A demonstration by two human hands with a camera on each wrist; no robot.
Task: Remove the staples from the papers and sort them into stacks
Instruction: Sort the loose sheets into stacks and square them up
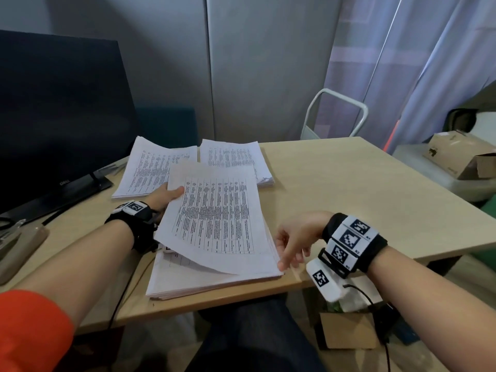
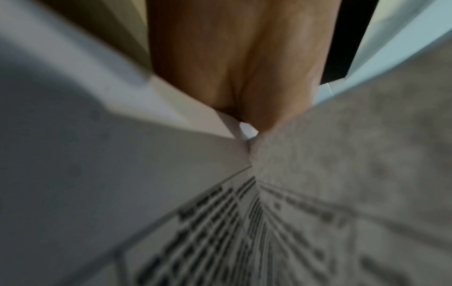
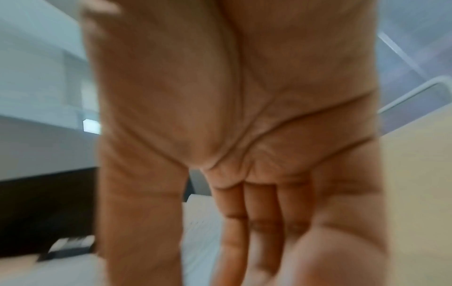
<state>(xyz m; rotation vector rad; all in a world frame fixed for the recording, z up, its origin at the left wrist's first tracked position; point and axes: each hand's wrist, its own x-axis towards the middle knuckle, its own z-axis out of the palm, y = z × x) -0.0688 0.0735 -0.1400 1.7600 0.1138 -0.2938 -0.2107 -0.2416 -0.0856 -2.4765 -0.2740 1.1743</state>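
Papers lie in three piles on the worktop (image 1: 335,183): a thick near pile (image 1: 214,280) at the front edge and two far stacks, the left stack (image 1: 150,167) and the right stack (image 1: 236,159), side by side and just apart. One sheet (image 1: 214,216) is lifted off the near pile, tilted and bowed; the left hand (image 1: 166,196) grips its left edge, thumb on top, and the left wrist view shows paper folding around the hand. The right hand (image 1: 294,241) hangs loosely with fingers pointing down, holding nothing, its fingertips (image 1: 283,264) touching the near pile's right corner. I judge the sheet is bound for one of the far stacks. The risk from here: held by one edge only, it could sag, crease or slip, or land askew and spoil a stack. If sheets below are joined by a staple, lifting could drag or tear them; no staple is visible in any view, so I cannot tell. The near pile overhangs nothing but sits close to the edge, and a nudge from the right hand could fan it. A monitor (image 1: 59,116) stands at the left, and what may be a stapler (image 1: 10,237) lies beside it.
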